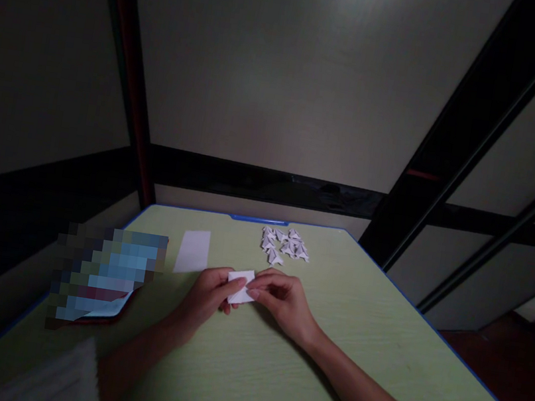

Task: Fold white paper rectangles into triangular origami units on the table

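Note:
Both of my hands meet over the middle of a pale green table (326, 343) and pinch a small white paper piece (240, 286) between them. My left hand (207, 295) grips its left side with curled fingers. My right hand (283, 297) holds its right edge with thumb and fingertips pressed together. The paper sits slightly above the tabletop, partly folded. A flat white paper strip (193, 251) lies just beyond my left hand. A cluster of several small folded white paper pieces (285, 246) lies beyond my right hand.
A blurred-out flat object (106, 273) rests at the table's left edge. The table has a blue rim (258, 220) and stands against a light wall with dark frame bars. Floor shows at the far right.

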`<state>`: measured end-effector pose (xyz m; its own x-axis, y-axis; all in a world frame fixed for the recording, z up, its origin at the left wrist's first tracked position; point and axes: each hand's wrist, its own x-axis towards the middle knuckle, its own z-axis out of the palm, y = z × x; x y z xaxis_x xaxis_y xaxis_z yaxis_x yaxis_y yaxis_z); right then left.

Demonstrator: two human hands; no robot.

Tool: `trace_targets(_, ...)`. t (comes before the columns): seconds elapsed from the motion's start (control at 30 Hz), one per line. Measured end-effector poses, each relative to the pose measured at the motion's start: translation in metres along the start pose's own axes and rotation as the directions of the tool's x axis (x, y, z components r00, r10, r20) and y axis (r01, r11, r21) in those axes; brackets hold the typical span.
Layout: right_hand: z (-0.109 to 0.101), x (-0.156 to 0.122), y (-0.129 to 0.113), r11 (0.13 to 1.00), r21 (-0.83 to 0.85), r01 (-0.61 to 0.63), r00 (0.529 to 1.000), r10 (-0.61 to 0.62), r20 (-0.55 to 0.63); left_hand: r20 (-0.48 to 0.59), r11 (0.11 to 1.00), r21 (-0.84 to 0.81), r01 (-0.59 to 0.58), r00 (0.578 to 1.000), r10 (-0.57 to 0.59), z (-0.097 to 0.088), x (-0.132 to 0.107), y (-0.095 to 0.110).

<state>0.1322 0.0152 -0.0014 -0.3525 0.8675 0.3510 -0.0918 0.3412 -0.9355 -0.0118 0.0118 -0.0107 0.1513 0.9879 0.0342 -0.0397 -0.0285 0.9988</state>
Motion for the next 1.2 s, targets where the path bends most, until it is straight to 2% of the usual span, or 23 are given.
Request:
trace_targets(0.17, -0.0001, 0.0014, 0.0008, 0.999, 0.029, -0.022, 0.999, 0.023, -0.029, 0.030, 1.000, 0.010, 0.013, 0.999, -0.013, -0.0002, -0.0007, -0.0011)
trace_targets(0.4, -0.0007, 0.0017, 0.0023, 0.991, 0.100, -0.090, 0.996, 0.092, -0.019, 0.052, 0.996, 0.065, -0.057, 0.997, 0.054, 0.0007, -0.0041, 0.0004)
trace_targets(0.6, 0.0006, 0.0015, 0.0039, 0.980, 0.119, -0.162, 0.981, 0.173, -0.086, 0.059, 0.992, 0.101, -0.074, 0.996, 0.068, 0.0035, -0.0048, 0.0009)
trace_targets(0.93, 0.0022, -0.0005, 0.0013, 0.991, 0.045, -0.123, 0.986, 0.127, -0.109, 0.083, 0.988, 0.143, -0.062, 0.995, 0.050, 0.0029, -0.0063, 0.0027)
trace_targets(1.2, 0.0015, 0.0002, 0.0045, 0.995, -0.046, -0.091, 0.988, 0.084, -0.131, 0.012, 0.981, 0.192, -0.019, 1.000, 0.017, 0.0077, -0.0064, 0.0071)
